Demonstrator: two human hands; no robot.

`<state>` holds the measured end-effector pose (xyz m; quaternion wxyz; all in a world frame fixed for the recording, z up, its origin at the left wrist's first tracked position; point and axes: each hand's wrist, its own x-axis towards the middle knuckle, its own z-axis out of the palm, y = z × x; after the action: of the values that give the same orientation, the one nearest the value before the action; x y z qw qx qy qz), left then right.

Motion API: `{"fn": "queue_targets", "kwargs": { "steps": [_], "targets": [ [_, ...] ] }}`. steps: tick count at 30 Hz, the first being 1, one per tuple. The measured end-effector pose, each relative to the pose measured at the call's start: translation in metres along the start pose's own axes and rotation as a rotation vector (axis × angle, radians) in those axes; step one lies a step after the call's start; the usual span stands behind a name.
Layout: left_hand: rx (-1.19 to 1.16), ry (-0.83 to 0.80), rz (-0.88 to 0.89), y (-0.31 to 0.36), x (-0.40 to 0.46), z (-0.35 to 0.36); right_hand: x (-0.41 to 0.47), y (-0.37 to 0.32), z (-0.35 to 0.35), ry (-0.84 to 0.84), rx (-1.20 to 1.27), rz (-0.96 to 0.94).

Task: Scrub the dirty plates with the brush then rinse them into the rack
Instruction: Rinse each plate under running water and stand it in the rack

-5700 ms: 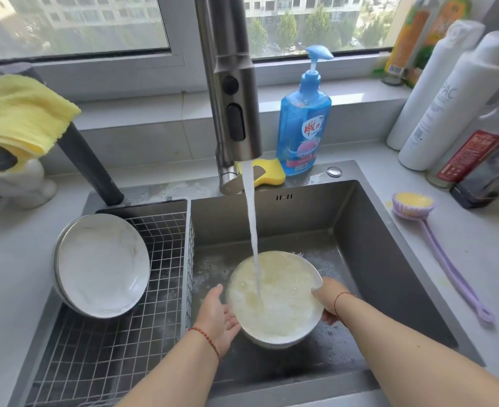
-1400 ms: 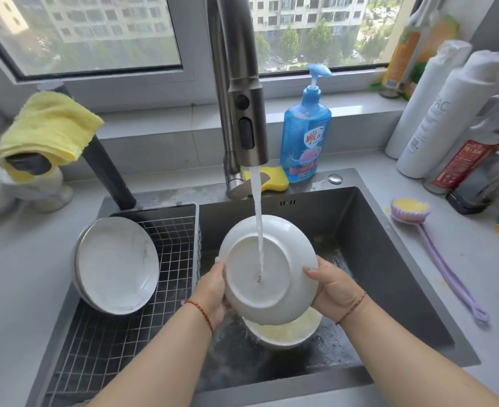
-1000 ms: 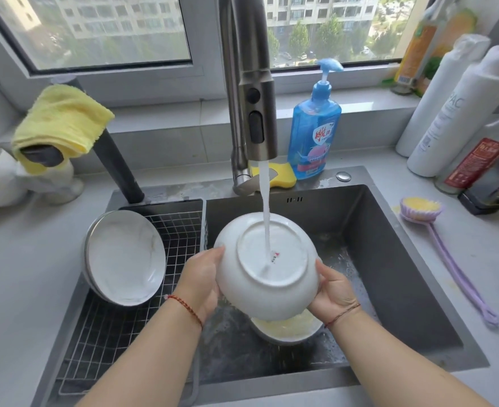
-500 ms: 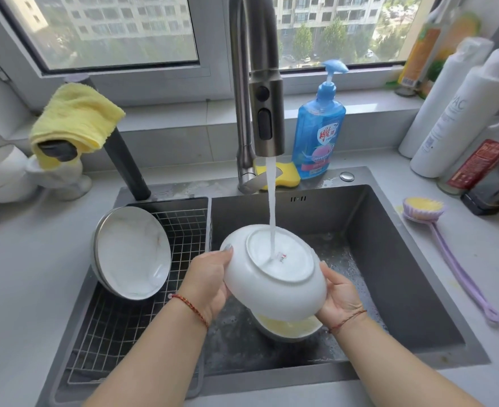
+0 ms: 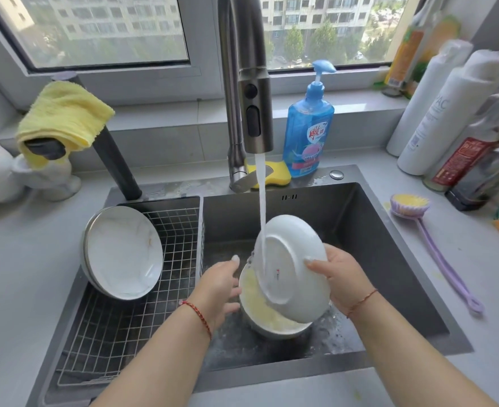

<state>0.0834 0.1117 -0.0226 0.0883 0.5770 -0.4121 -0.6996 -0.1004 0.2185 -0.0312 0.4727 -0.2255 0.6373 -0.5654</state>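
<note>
My right hand (image 5: 341,276) grips a white plate (image 5: 291,268) by its right rim, tilted on edge with its underside facing me. The tap's water stream (image 5: 260,207) runs down its left edge. My left hand (image 5: 219,286) hovers just left of the plate, off it, fingers relaxed. Beneath lies a second plate (image 5: 260,314) covered in yellowish suds on the sink (image 5: 389,259) floor. A clean marbled plate (image 5: 123,252) leans in the wire rack (image 5: 119,324) at the left. The purple brush (image 5: 430,242) with yellow bristles lies on the counter at the right.
The faucet (image 5: 254,92) rises at the centre back. A blue soap bottle (image 5: 308,127) and yellow sponge (image 5: 274,176) sit behind the sink. Tall bottles (image 5: 448,113) crowd the right back corner. A yellow cloth (image 5: 63,116) hangs at the left.
My left hand has let go of the white plate. My right hand alone has tipped the plate more upright and shifted it right, so the stream now hits its left edge.
</note>
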Motion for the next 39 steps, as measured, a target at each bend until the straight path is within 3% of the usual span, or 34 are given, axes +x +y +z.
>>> {"fn": "queue_targets", "kwargs": {
  "steps": [6,8,11,15,17,21,26,31,33,37,39],
  "targets": [
    [-0.354,-0.183,-0.043,0.008,0.001,0.01,-0.021,0.006,0.046,-0.14,-1.096,-0.379],
    [-0.378,-0.172,0.004,0.006,0.006,0.012,-0.026,0.017,0.059,-0.172,-1.229,-0.589],
    [-0.405,-0.069,0.084,0.0,0.009,0.009,-0.025,0.025,0.066,-0.216,-1.137,-0.722],
    [-0.412,-0.105,0.16,-0.008,0.007,0.005,-0.018,0.011,0.074,-0.494,-0.864,-0.329],
    [-0.385,-0.108,0.217,-0.01,0.003,0.007,-0.005,0.006,0.081,-0.564,-0.843,-0.28],
    [-0.375,-0.211,0.282,-0.011,-0.006,0.012,0.023,0.002,0.076,-0.507,-0.98,-0.231],
    [-0.393,-0.14,0.355,-0.009,-0.003,0.007,0.042,0.016,0.042,-0.321,-1.436,-0.212],
    [-0.381,-0.026,0.344,-0.006,0.003,0.003,0.01,0.018,0.029,-0.458,-1.781,-0.203],
    [-0.354,0.007,0.338,-0.007,0.005,0.003,-0.006,0.019,0.029,-0.421,-1.684,-0.186],
    [-0.303,0.072,0.345,-0.005,0.006,0.004,-0.04,0.018,0.039,-0.454,-1.217,-0.125],
    [-0.289,0.093,0.344,-0.001,0.005,0.005,-0.049,0.02,0.047,-0.429,-1.043,-0.212]
  ]
}}
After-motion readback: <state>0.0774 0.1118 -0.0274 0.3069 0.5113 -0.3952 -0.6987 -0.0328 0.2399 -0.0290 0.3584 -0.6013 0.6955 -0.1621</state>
